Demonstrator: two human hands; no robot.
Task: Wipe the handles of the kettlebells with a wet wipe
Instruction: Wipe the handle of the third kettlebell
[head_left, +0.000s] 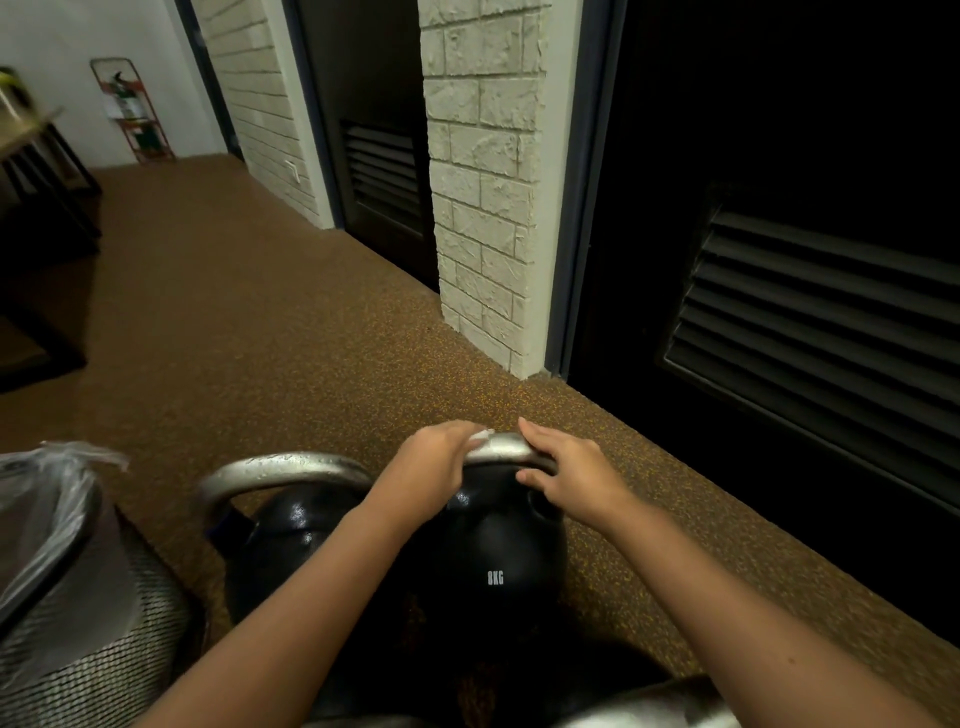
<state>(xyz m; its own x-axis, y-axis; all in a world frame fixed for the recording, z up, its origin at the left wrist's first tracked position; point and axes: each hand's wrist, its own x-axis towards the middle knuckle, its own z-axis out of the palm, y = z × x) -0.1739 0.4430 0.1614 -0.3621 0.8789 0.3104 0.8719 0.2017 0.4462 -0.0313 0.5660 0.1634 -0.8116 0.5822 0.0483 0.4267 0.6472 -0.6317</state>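
the 8kg kettlebell (493, 551), round and glossy black, sits on the speckled floor (270, 332) beside a mesh bin (88, 623). the left hand (431, 467) presses a wet wipe (480, 435) onto its dull steel handle (506, 448); the right hand (563, 467) rests loosely open there. the damp metal may let the wipe slip.

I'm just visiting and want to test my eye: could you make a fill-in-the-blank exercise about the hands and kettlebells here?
1. The black round kettlebell under both hands is marked ____.
2. The white wet wipe sits under the ____ hand.
3. The right hand rests on that kettlebell's silver metal ____.
4. The metal mesh bin at the person's left is lined with clear ____.

Missing words: 8KG; left; handle; plastic
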